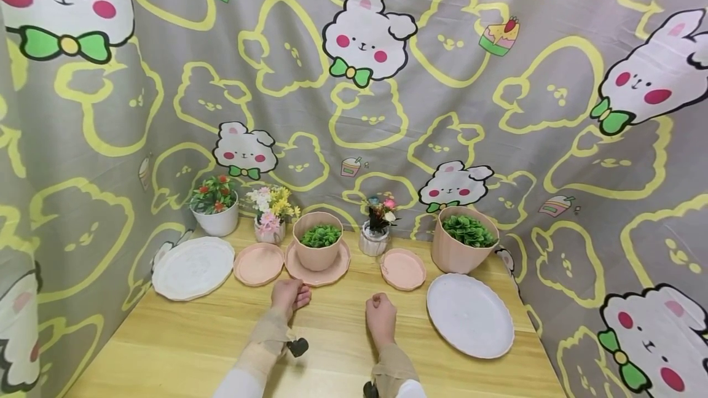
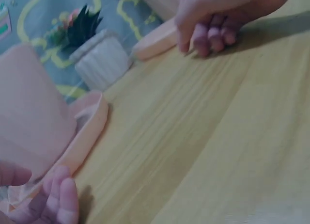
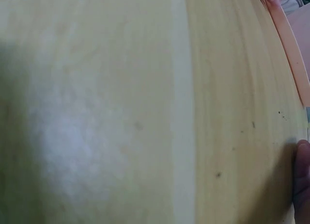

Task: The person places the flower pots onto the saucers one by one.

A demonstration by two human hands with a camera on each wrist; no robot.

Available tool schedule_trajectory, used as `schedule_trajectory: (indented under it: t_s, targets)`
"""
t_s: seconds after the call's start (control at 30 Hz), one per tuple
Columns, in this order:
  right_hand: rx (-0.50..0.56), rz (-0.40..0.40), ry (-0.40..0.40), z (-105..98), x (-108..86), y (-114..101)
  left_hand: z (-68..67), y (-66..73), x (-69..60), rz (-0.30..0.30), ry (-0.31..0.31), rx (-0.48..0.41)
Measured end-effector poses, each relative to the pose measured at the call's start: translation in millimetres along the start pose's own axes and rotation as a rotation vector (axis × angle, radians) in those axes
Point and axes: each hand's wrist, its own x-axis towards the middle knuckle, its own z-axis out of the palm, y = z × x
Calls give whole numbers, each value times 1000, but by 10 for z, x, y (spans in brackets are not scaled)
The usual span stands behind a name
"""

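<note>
In the head view, my left hand [image 1: 290, 296] is at the front edge of a pink scalloped saucer [image 1: 316, 276] that bears a pink pot [image 1: 318, 255] of green leaves. The left wrist view shows this hand [image 2: 46, 200] with thumb and fingers apart beside the saucer's rim [image 2: 89, 132]; whether they touch it I cannot tell. My right hand [image 1: 381, 319] is low over the wooden table, in front of a small pink saucer [image 1: 403, 269], its fingers loosely curled with nothing in them. Only part of the right hand [image 3: 302, 183] shows at the right wrist view's edge.
On the left are a white plate [image 1: 193, 268], a small pink saucer [image 1: 259, 264], a red-flowered plant in a white pot [image 1: 217, 221] and a flower vase [image 1: 270, 231]. Rightward are another vase [image 1: 373, 241], a larger pink pot [image 1: 460, 247] and a white plate [image 1: 470, 315]. Curtains surround the table.
</note>
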Motion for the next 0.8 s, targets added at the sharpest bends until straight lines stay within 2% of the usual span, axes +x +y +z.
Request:
schedule_trajectory:
  t_s: [0.1,0.2,0.27,0.33,0.4,0.47,0.53,0.63,0.8]
  targets:
    - [6,6,-20,-14,13,7,27,37,-141,19,-59,50]
    - [49,18,-73,-63,34,10,73,42,-208,71,-138,96]
    - [156,50,-137,-104,54,17,112,40,-224,105,-201,129]
    - [297,115,-202,-153,79,26,149,9,-212,138,-249,162]
    - [438,186,-230,-192,113,50,176,4,-224,162,-288,190]
    - [527,233,-211,-230,153,81,194,-1,-237,188,-320,202]
    - [567,263,-166,-272,201,110,212,3,-245,216,-343,215]
    - [567,307,-118,-331,287,146,256,23,-244,251,-374,226]
    - [538,390,-129,-435,444,182,421,93,-212,271,-412,245]
